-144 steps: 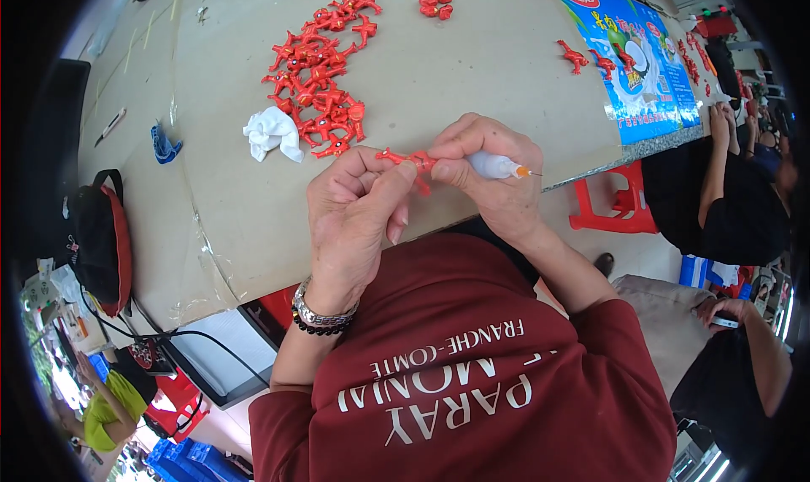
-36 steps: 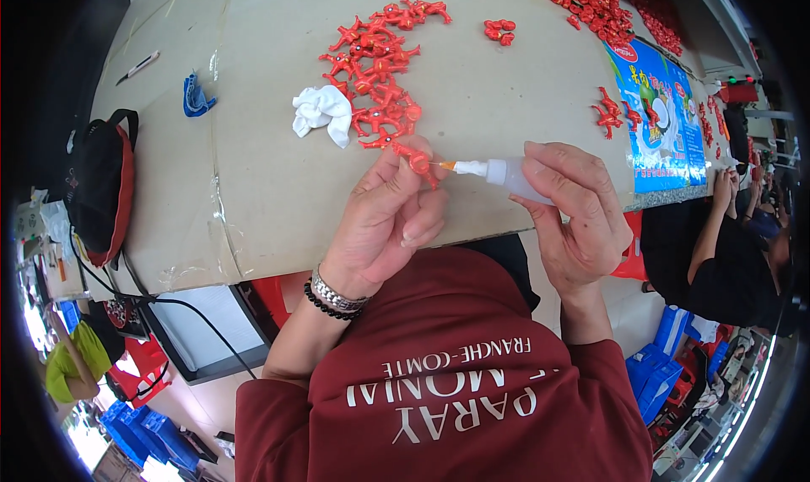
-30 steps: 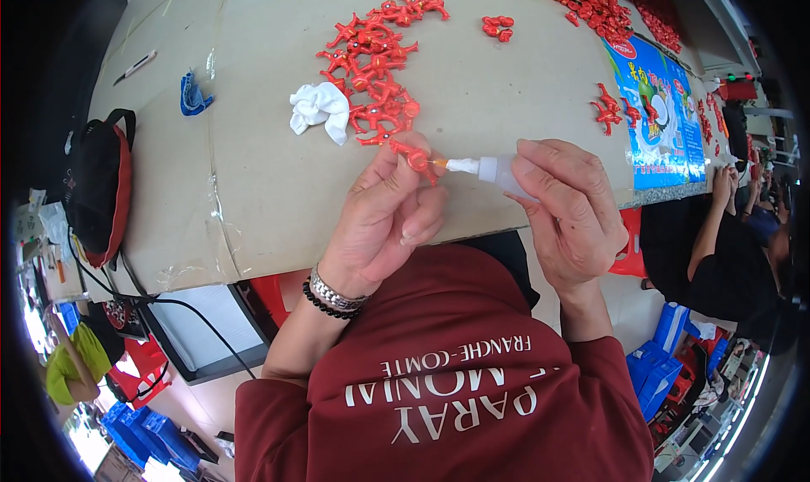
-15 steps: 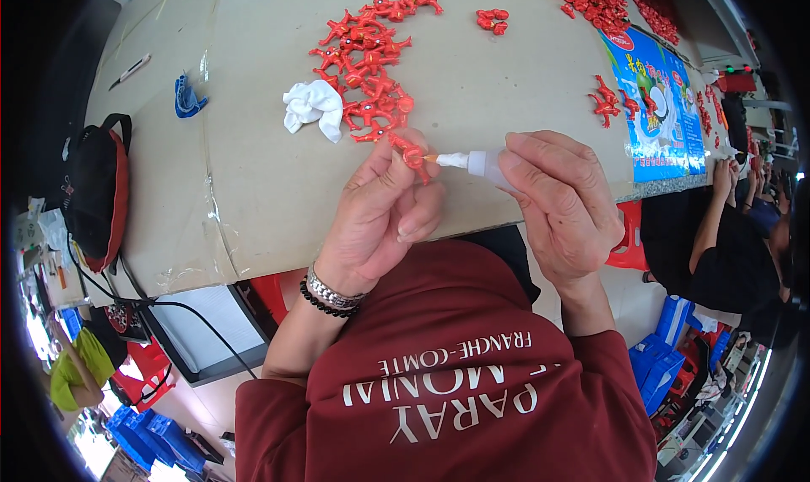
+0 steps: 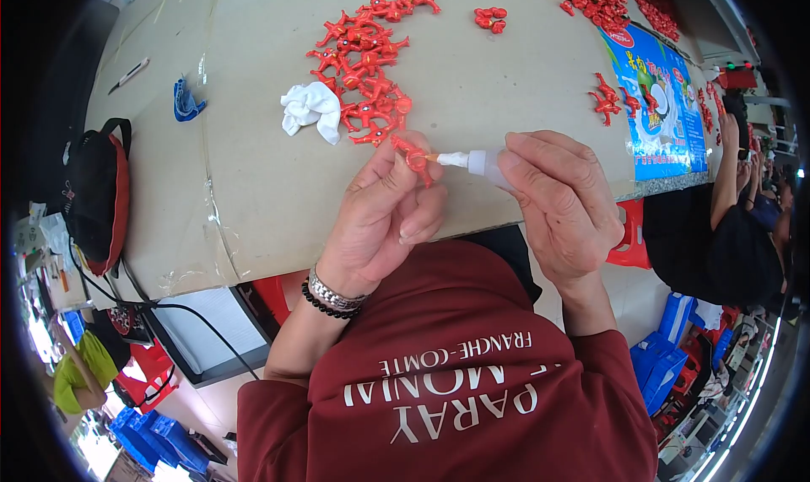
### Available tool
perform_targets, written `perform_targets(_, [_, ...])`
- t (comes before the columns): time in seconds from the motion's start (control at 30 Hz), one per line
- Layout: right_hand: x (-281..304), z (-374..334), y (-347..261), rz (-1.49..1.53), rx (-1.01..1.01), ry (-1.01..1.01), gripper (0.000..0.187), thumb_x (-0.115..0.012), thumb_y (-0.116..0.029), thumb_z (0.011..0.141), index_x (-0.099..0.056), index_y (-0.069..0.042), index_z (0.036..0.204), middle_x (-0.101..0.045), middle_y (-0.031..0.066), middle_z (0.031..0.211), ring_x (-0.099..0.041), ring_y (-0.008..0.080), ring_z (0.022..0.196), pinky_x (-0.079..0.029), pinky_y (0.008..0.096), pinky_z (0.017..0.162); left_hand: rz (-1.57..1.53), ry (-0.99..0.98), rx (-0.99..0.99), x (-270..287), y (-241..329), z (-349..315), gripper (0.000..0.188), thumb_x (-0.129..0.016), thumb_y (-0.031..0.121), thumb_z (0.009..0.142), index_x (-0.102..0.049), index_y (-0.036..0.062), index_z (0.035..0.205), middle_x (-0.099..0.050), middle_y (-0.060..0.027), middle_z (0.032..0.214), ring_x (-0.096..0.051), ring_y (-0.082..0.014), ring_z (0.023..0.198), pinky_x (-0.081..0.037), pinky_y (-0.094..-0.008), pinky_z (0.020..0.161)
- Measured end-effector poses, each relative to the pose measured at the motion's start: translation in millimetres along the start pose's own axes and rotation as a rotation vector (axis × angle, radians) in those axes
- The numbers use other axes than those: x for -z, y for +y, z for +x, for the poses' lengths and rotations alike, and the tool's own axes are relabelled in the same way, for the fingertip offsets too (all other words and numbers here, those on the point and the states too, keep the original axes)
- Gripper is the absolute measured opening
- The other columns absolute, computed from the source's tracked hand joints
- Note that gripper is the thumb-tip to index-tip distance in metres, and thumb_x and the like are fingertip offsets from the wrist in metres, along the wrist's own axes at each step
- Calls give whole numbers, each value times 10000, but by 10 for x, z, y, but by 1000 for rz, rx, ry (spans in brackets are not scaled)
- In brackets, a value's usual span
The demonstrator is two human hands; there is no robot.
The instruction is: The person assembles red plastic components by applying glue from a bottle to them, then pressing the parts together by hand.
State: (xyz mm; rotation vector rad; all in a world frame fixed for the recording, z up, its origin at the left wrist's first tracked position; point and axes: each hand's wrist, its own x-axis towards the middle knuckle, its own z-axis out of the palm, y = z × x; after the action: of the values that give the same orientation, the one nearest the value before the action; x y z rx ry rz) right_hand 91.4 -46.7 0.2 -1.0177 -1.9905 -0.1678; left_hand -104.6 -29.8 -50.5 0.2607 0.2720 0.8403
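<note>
Between the thumb and fingers of my left hand point(image 5: 384, 199) is a small red plastic figure point(image 5: 416, 158), held near the table's front edge. My right hand point(image 5: 567, 199) grips a translucent squeeze bottle point(image 5: 488, 165) with a white neck and a thin orange-brown tip. The bottle lies nearly level, its tip pointing left and meeting the figure, or very close to it. Just beyond my left fingers, a long heap of similar red figures point(image 5: 371, 81) curves away over the table. A crumpled white cloth point(image 5: 310, 111) lies at the left of that heap.
Far right are a large pile of red parts point(image 5: 591, 1) and a blue printed sheet point(image 5: 662, 102) with figures on it. A pen point(image 5: 129, 75), a blue scrap point(image 5: 187, 100) and a black-red bag point(image 5: 99, 195) lie left. Co-workers sit at both sides; a person's arm point(image 5: 726, 170) shows at right.
My hands stay almost in place, the bottle tip still at the figure. The figure has tilted very slightly. At the right, a co-worker's arm has shifted.
</note>
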Motion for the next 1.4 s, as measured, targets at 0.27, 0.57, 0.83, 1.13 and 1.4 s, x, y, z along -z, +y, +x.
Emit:
perform_targets(0.27, [6, -9, 6, -8, -11, 5, 354, -664, 47, 563, -688, 15, 916, -652, 130, 917, -638, 295, 794, -544, 342, 646, 22, 19, -13, 11, -9, -13, 144, -458, 222, 1001, -477, 103, 1080, -579, -19, 1009, -388, -77, 510, -285, -209, 447])
perform_targets(0.57, [8, -26, 14, -28, -9, 12, 362, -665, 47, 557, -689, 14, 917, -654, 128, 921, -642, 291, 795, -546, 343, 651, 145, 108, -92, -53, -25, -17, 148, -488, 231, 990, -477, 103, 1062, -544, -20, 942, -397, -70, 503, -287, -206, 433])
perform_targets(0.83, [26, -3, 2, -32, -4, 21, 353, -666, 54, 568, -689, 11, 918, -652, 126, 920, -642, 290, 788, -551, 341, 645, 325, 124, -218, -44, -65, -7, 154, -499, 199, 984, -470, 98, 1096, -501, 6, 775, -397, -62, 501, -294, -202, 441])
perform_targets(1.13, [39, 13, -17, -36, 13, 26, 327, -670, 66, 592, -687, 14, 915, -650, 128, 921, -643, 291, 783, -551, 338, 633, 409, 132, -262, -39, -53, -13, 148, -498, 183, 986, -464, 92, 1097, -488, 11, 772, -411, -57, 518, -313, -202, 456])
perform_targets(1.4, [14, -12, -9, -34, -2, 16, 338, -668, 58, 583, -689, 13, 918, -651, 128, 917, -642, 291, 791, -551, 341, 641, 405, 162, -275, -60, -57, -15, 155, -501, 187, 985, -463, 86, 1096, -489, 9, 786, -411, -60, 519, -317, -201, 463])
